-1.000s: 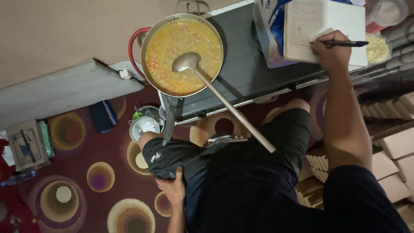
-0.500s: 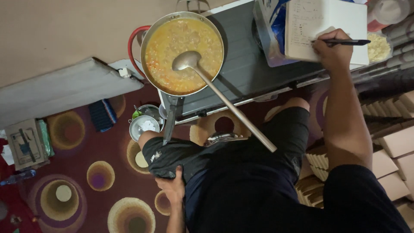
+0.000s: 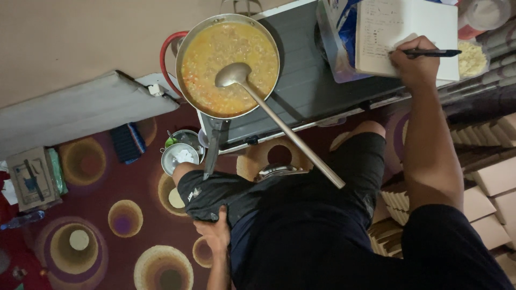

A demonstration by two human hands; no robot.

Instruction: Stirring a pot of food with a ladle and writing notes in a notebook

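Head view shows the right hand (image 3: 416, 63) clenched around a black pen (image 3: 432, 52), its tip on the open white notebook (image 3: 408, 32) lying on the grey stove top (image 3: 312, 80). Left hand (image 3: 215, 232) rests on the thigh against the dark shorts (image 3: 279, 198), seemingly loose and holding nothing. Nearby, a long ladle (image 3: 269, 110) leans in the pan of yellow stew (image 3: 228, 64).

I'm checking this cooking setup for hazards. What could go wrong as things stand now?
The long metal ladle rests in the wide steel pan of orange stew, its handle jutting out over the lap; a knee bump could tip it. The right hand writes with a black pen, so the pan goes unwatched.
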